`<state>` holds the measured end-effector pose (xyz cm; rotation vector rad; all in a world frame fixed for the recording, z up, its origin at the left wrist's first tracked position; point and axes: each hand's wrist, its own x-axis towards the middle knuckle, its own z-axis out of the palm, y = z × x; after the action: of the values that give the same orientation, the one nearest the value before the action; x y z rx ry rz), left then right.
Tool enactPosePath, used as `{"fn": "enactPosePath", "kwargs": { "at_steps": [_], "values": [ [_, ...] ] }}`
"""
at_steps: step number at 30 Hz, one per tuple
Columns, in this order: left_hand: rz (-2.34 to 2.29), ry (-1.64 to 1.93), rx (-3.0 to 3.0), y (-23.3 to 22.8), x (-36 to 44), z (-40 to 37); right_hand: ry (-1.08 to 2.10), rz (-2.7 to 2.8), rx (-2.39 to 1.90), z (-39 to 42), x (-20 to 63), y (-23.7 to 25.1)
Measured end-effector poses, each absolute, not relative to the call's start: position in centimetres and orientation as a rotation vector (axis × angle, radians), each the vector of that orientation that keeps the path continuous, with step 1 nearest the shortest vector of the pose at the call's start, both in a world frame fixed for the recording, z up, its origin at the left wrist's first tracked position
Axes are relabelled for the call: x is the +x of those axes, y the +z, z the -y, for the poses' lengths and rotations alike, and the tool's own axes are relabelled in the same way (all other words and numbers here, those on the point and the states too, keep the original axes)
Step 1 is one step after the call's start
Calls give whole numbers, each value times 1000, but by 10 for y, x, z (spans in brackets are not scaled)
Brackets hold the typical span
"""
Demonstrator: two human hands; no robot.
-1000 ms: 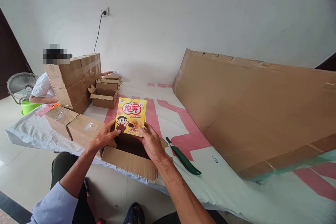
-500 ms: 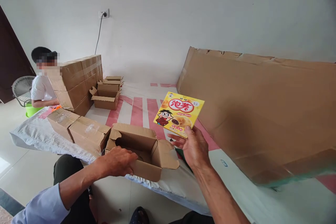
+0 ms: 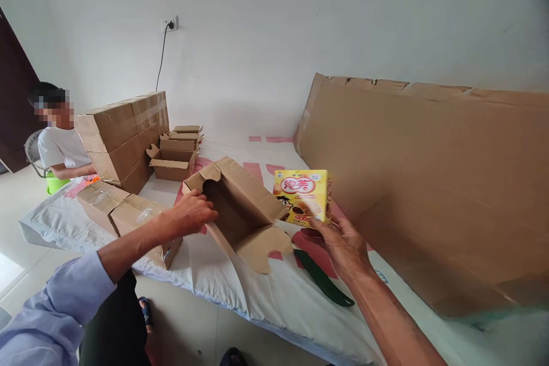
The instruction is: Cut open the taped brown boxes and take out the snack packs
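Note:
My right hand (image 3: 343, 243) holds a yellow snack box (image 3: 302, 197) with a cartoon face and red lettering, upright above the mattress. My left hand (image 3: 192, 213) grips the rim of an open brown carton (image 3: 249, 197), which is tipped on its side with its dark opening facing me and one flap (image 3: 262, 247) lying on the sheet. The snack box is just right of the carton. A green-handled tool (image 3: 322, 278) lies on the sheet under my right hand.
Two taped cartons (image 3: 124, 211) sit left of the tipped one. Stacked cartons (image 3: 124, 134) and small open cartons (image 3: 175, 154) stand at the back left. A person in a white shirt (image 3: 60, 146) sits behind them. A big flat cardboard sheet (image 3: 429, 171) leans on the right.
My right hand lifted the snack box out of the carton and carried it right. My left hand went to the carton and tipped it onto its side.

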<state>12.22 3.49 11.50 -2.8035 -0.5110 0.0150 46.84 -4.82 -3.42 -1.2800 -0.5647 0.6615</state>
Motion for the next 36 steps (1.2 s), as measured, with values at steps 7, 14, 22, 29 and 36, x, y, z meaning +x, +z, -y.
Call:
{"fn": "enactPosePath", "kwargs": {
  "at_steps": [7,14,22,29,36],
  "values": [
    [998,221,-2608,130,49,-93,841,858,-1386,0,428,-17],
    [1261,278,-2559,129,3,-114,748,1538,-1446,-85,350,5],
    [1422,265,-2534,120,-26,-142,628,1771,-1522,-178,277,17],
    [1536,323,-2488,110,-21,-167,580,1775,-1594,-225,248,22],
    [1531,357,-2540,96,-5,-191,541,1731,-1542,-196,266,19]
  ]
}}
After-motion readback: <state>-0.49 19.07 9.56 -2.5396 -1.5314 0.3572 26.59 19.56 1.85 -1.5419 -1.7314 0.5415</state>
